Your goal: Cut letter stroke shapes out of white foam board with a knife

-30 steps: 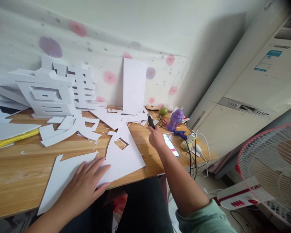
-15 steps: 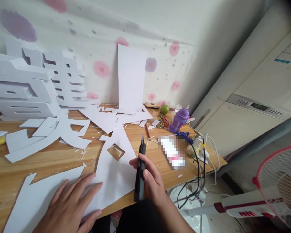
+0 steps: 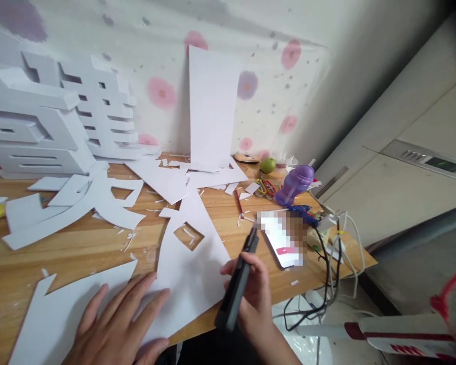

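In the head view my left hand [image 3: 117,322] lies spread and flat on white foam board at the table's front. Under and left of it is one cut board piece [image 3: 49,314]. Beside its fingertips a second white board [image 3: 190,263] has a diamond-shaped hole with slivers in it. My right hand [image 3: 256,291] is closed round a black utility knife [image 3: 237,281], held above the table's front edge. The knife's tip points up and away, near a lit phone [image 3: 279,243] whose screen is partly pixelated.
Layered white cut-out characters [image 3: 34,126] stand at the left, with curved offcuts [image 3: 114,208] before them. An upright white board [image 3: 213,111] leans on the wall. A purple bottle [image 3: 294,185], green fruit [image 3: 267,165], scissors [image 3: 266,187], red pencil [image 3: 238,204] and cables [image 3: 336,253] sit right.
My right hand has moved slightly right with the knife, which now tilts more to the right. The whole view has shifted a little. My left hand stays flat on the board.
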Demonstrator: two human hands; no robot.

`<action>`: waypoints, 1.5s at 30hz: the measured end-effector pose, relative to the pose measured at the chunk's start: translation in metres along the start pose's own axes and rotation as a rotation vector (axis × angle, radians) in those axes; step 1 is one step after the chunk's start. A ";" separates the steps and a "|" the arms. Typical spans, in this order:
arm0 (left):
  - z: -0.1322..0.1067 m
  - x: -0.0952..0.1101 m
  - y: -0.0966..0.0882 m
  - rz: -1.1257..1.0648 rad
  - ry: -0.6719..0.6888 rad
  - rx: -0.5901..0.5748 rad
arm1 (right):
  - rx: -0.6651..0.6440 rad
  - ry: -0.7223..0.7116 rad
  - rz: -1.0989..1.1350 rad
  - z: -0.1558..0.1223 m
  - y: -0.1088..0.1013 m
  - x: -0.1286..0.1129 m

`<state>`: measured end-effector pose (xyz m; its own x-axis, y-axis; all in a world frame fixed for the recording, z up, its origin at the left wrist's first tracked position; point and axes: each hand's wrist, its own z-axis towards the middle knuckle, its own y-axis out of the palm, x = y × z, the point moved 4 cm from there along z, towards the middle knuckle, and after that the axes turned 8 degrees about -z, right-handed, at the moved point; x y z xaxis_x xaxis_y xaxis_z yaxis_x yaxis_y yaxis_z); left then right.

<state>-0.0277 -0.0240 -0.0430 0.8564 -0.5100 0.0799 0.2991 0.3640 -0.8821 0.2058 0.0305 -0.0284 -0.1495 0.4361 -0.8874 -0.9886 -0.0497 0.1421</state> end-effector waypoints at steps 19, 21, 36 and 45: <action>0.015 0.049 -0.012 0.058 0.001 -0.046 | -0.061 0.004 -0.651 0.002 0.020 0.003; 0.014 0.049 -0.011 0.070 0.011 -0.046 | -0.081 -0.027 -0.759 0.005 0.030 0.003; 0.016 0.045 -0.014 0.101 0.037 0.012 | -0.160 -0.140 -0.987 0.011 0.048 0.002; 0.011 0.046 -0.009 0.039 -0.013 0.017 | -0.203 -0.179 -1.070 0.011 0.051 0.001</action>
<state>0.0137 -0.0422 -0.0263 0.8730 -0.4850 0.0513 0.2718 0.3965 -0.8769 0.1555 0.0386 -0.0169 0.7741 0.4644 -0.4302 -0.5924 0.2919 -0.7509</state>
